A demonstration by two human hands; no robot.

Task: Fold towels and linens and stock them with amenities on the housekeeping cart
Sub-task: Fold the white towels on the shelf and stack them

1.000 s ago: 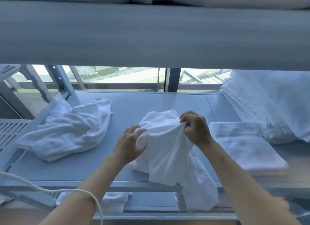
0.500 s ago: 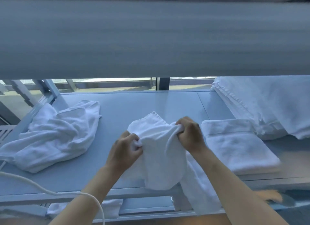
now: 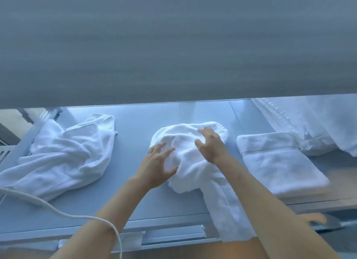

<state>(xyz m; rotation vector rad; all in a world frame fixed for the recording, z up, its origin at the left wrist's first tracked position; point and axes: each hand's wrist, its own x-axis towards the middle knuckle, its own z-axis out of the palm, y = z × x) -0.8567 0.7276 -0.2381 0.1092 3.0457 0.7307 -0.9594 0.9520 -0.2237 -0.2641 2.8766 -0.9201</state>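
Two hands worked on the middle shelf (image 3: pixel 135 197) of the cart, under the broad grey underside of the upper shelf (image 3: pixel 173 46) that filled the top of the view. Bare shelf surface lay open between the centre towel (image 3: pixel 193 158) and the crumpled towel (image 3: pixel 63 158) at left. At right, a folded towel (image 3: pixel 278 162) sat near the front edge, just beside stacked linens (image 3: pixel 318 127). The left hand (image 3: pixel 156 166) and right hand (image 3: pixel 210 144) both lay on the centre towel with fingers spread, gripping nothing. That towel was white, bunched in a rumpled mound, one end trailing over the shelf's front edge. A white cord (image 3: pixel 58 210) crossed the left forearm.
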